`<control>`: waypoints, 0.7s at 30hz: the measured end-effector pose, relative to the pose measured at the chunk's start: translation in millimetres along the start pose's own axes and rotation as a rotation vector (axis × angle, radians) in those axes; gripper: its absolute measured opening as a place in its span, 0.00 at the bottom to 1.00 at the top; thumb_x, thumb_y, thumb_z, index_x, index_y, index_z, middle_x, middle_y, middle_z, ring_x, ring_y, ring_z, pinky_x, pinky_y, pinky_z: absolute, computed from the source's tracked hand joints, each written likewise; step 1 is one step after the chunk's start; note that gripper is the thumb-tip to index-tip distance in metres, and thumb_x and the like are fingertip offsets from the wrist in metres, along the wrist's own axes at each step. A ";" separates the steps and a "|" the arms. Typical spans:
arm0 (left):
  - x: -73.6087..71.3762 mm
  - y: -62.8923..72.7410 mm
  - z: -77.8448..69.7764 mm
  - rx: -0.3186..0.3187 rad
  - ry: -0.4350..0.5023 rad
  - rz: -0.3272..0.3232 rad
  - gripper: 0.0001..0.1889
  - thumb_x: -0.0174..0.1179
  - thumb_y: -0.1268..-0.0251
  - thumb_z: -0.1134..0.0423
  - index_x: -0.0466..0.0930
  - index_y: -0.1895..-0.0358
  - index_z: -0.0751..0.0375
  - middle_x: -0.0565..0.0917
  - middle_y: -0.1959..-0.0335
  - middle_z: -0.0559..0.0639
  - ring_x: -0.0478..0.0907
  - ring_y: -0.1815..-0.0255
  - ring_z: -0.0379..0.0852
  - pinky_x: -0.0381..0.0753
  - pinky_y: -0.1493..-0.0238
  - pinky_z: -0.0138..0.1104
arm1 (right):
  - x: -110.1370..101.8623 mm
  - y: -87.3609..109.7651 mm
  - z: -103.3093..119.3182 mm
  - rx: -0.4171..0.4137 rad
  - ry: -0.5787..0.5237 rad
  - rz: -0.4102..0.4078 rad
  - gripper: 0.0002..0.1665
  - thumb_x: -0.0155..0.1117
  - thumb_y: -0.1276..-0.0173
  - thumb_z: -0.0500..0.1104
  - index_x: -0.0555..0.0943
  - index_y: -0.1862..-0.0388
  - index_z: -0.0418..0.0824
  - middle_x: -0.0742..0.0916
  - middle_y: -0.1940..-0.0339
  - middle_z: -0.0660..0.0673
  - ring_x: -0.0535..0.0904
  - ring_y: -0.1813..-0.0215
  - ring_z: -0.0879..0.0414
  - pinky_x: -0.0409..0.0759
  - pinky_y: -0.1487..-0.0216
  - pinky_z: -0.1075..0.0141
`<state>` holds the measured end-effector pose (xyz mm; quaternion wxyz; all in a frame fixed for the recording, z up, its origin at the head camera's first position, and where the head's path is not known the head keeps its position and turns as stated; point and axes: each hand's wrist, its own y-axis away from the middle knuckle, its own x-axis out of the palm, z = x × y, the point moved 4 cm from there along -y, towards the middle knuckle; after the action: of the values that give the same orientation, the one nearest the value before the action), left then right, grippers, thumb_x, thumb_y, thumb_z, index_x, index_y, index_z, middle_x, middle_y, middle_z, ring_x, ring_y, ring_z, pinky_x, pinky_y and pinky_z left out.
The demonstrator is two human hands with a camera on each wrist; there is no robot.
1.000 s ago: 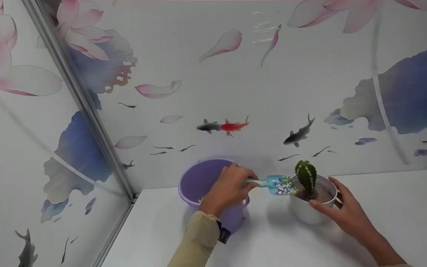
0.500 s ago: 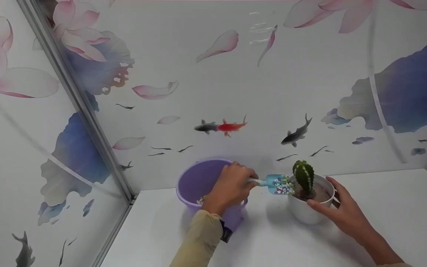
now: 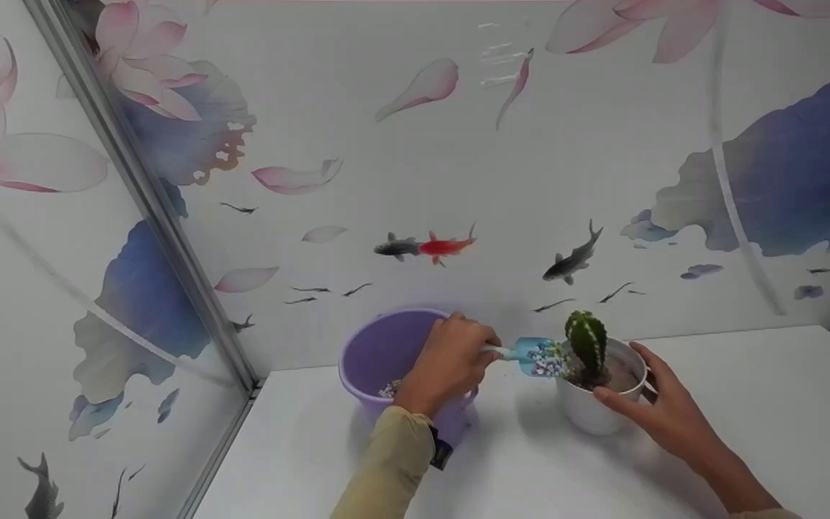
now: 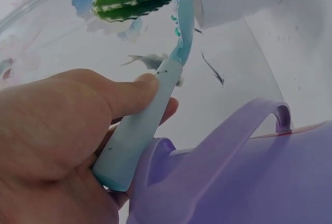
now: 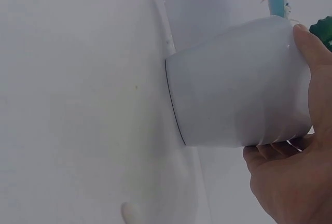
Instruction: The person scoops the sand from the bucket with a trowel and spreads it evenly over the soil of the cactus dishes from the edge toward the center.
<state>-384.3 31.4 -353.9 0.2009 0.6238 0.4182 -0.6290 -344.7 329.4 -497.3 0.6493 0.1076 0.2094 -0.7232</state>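
My left hand (image 3: 449, 364) grips the handle of a small light-blue shovel (image 4: 140, 125), thumb along its top. Multicoloured pebbles (image 3: 546, 358) lie in the blade, whose tip is at the left rim of a white pot (image 3: 591, 411). A ribbed green cactus (image 3: 588, 342) stands in greyish-brown soil (image 3: 622, 375) inside that pot. From the right, my right hand (image 3: 674, 414) holds the pot, thumb at the near rim and fingers round the far side. Under the left forearm stands a purple bucket (image 3: 364, 353) with some pebbles at its bottom.
Both vessels are on a white table (image 3: 530, 476). Behind it rises a wall (image 3: 357, 108) printed with fish, petals and lotus flowers. A metal frame post (image 3: 148, 209) runs up the left corner. The bucket's purple handle (image 4: 223, 146) arches close to the left hand.
The head view has drifted slightly, so everything sits a little further left in it. Both hands, the shovel and the pot keep nearly the same places relative to one another.
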 end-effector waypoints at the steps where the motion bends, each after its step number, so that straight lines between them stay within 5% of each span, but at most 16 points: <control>1: -0.3 0.1 -0.2 0.002 -0.003 -0.002 0.08 0.70 0.24 0.55 0.94 0.49 0.47 0.93 0.53 0.39 0.79 0.51 0.43 0.77 0.42 0.40 | 0.0 -0.1 -0.2 0.000 -0.001 0.001 0.70 0.74 0.28 0.66 0.39 0.08 0.43 0.56 0.11 0.28 0.54 0.13 0.24 0.67 0.22 0.33; 21: 0.5 -0.8 -1.6 0.007 -0.054 -0.046 0.09 0.70 0.24 0.55 0.94 0.48 0.47 0.93 0.53 0.40 0.80 0.51 0.43 0.75 0.44 0.39 | -1.0 -0.2 -3.2 -0.005 -0.018 0.027 0.68 0.72 0.26 0.64 0.38 0.07 0.46 0.55 0.11 0.28 0.55 0.12 0.26 0.66 0.20 0.35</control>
<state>-384.1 33.2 -353.9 0.1955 0.5976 0.4247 -0.6514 -345.2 331.7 -499.7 0.6612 0.1022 0.2038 -0.7147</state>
